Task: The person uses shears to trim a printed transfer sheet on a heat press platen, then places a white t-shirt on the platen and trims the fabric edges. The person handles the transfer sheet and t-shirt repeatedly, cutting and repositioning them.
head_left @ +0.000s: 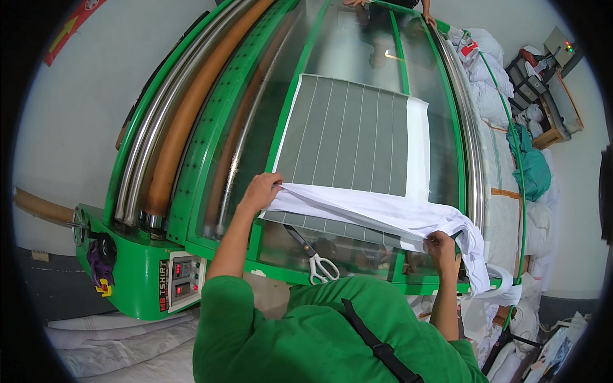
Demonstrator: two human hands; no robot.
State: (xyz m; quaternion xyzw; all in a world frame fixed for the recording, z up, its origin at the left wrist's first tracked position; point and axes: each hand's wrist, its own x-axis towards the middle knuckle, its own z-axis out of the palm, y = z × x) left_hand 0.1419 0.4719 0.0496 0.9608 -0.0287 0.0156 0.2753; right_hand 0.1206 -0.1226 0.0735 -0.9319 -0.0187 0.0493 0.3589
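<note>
A grey sheet with thin white stripes and a white right border lies flat on the glass top of the green machine. Across its near end stretches a white cloth, bunched in long folds, its right end hanging over the machine's near right edge. At the cloth's left end, my left hand is closed, pinching its edge. My right hand is closed on the cloth's near edge by the sheet's lower right corner. Scissors with pale handles rest between my hands, their blades pointing toward the sheet.
Metal and brown rollers run along the machine's left side. A control panel sits at its near left corner. Another person's hand rests on the far edge. White sacks and a green bag are piled along the right.
</note>
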